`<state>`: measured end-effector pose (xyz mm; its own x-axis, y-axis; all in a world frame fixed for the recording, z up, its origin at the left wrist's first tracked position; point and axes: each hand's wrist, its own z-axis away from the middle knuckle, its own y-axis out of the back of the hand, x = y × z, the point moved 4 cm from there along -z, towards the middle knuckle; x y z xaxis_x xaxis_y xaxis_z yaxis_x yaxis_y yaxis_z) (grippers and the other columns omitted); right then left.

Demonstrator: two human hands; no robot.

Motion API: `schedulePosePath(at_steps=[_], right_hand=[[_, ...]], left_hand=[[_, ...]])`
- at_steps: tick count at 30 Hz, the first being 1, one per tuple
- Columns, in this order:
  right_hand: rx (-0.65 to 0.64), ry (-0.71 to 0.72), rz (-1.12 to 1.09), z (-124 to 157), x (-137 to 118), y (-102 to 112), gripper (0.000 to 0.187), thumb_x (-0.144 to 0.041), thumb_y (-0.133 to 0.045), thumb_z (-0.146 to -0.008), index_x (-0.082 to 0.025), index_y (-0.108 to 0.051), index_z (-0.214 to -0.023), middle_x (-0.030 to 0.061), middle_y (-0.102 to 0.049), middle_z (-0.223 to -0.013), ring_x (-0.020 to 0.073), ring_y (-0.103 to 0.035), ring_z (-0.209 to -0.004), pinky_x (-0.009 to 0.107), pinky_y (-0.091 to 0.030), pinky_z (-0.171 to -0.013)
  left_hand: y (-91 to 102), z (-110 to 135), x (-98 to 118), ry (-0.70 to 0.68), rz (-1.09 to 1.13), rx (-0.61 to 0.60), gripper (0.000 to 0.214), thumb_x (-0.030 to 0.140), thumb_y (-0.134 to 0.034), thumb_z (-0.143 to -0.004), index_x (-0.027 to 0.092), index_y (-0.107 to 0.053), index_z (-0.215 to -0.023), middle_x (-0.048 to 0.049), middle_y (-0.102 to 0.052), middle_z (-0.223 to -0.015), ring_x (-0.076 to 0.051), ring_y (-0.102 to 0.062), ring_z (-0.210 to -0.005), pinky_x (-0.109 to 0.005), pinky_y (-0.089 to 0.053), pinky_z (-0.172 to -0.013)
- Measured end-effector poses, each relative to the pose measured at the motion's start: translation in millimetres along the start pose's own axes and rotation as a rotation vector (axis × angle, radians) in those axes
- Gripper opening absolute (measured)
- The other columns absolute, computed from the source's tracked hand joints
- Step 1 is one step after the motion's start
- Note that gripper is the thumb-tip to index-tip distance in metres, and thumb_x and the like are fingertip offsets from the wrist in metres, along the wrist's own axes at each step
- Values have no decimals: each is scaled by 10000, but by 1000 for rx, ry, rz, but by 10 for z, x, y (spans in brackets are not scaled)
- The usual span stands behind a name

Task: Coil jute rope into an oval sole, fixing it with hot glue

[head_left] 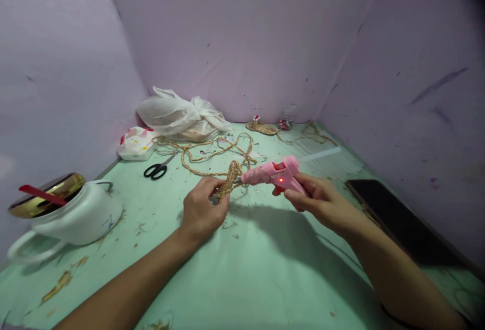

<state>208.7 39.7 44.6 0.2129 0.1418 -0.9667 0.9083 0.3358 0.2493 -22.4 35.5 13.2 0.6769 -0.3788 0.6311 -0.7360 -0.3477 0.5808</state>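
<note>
My left hand is closed round a small coiled piece of braided straw rope, held up on edge just above the table. In my right hand is a pink hot glue gun, gripped by its handle, with a red light lit on its side. The gun's nozzle points left and meets the edge of the coil, or nearly so; I cannot tell if they touch. A clear glue stick juts from the gun's back. Loose braided rope runs from near the coil across the table behind it.
Black-handled scissors lie left of the rope. A white pot with a gold lid stands at left. Behind are a white plastic bag, a white packet and a straw sole-shaped piece. A dark phone or tablet lies at right.
</note>
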Motion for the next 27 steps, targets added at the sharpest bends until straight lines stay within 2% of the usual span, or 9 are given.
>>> schedulePosePath(at_steps=[14,27], right_hand=[[-17,-48,20,5,19,-45,318,-494,-642,-736,-187,-607,-812,-19,-443,-629,111,-357,-542,238,-294,-494],[-14,-62,35,2,17,-30,321,-496,-638,-713,-203,-511,-738,-40,-381,-609,109,-329,-536,246,-270,-493]], left_hand=[[8,19,27,-65,-41,11,225,151,-602,-713,196,-641,-930,-39,-655,-931,-185,-624,-880,-303,-521,-775],[8,20,27,-63,-62,24,220,164,-612,-715,198,-642,-929,-36,-662,-938,-177,-630,-852,-299,-527,-768]])
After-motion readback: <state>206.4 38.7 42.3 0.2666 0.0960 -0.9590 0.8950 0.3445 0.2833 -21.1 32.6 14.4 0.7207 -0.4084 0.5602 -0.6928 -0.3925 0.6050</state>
